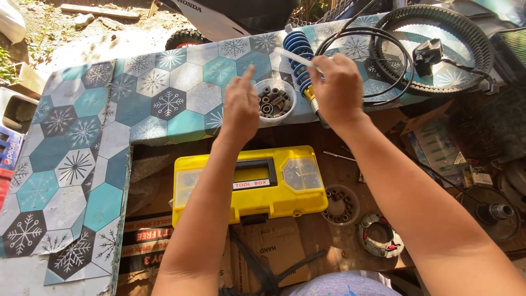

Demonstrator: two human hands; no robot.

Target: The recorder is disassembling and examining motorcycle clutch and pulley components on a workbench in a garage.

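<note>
- Outdoors in hard sunlight, a worktop (137,104) covered with an oilcloth of teal, grey and black hexagons with white snowflakes stands above a lower wooden board.
- On the oilcloth's near edge sits a small round white bowl of dark metal rollers and bushings (275,101), between the two hands.
- Just left of the bowl hovers the left hand (240,108), back to the camera, index finger stretched up, other fingers loosely curled; it holds nothing that shows.
- Just right of the bowl, the right hand (338,87) has its grip closed on a thin white stick-like tool (293,56) that slants up and left over a blue coil-spring shock absorber (298,57).
- Right of the shock absorber lie a looped black cable (402,52) and a large black toothed drive belt (482,38).
- Below the hands, on the board, rests a shut yellow plastic tool case with clear lid compartments (249,183).
- Right of the case lie a round metal plate ringed with rollers (340,205) and a grey ring-shaped clutch part (379,235).
</note>
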